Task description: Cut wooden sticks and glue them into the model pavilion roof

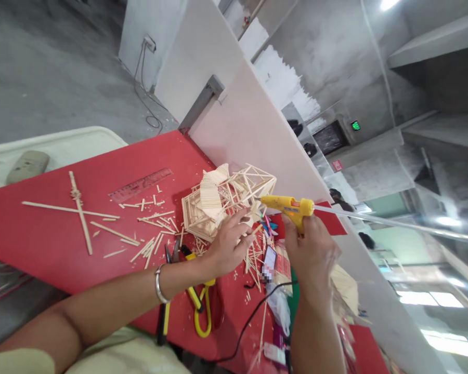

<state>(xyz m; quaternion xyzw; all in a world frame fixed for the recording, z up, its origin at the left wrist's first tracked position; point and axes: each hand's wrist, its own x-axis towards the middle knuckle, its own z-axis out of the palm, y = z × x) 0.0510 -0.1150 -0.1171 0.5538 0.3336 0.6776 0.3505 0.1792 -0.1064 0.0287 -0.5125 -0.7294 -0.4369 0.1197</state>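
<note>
My right hand (310, 249) is wrapped round the handle of a yellow hot glue gun (284, 204), its nozzle pointing left. A long clear glue stick (374, 219) runs out of the gun's back end. Beside the nozzle, my left hand (232, 241) pinches a short wooden stick (257, 229) between thumb and fingers. Just beyond the left hand stands a model built of thin wooden sticks (210, 200), with slatted roof-like panels and an open frame. Part of the model is hidden behind my left hand, so I cannot tell whether the nozzle touches it.
Loose sticks (152, 249) and a clear ruler (140, 185) lie on the red table (54, 244). Yellow-handled pliers (203, 311), a phone (269, 259) and a plastic bag (280, 309) are near my arms. A black cord (242, 332) crosses the table. A white partition (249, 114) rises behind.
</note>
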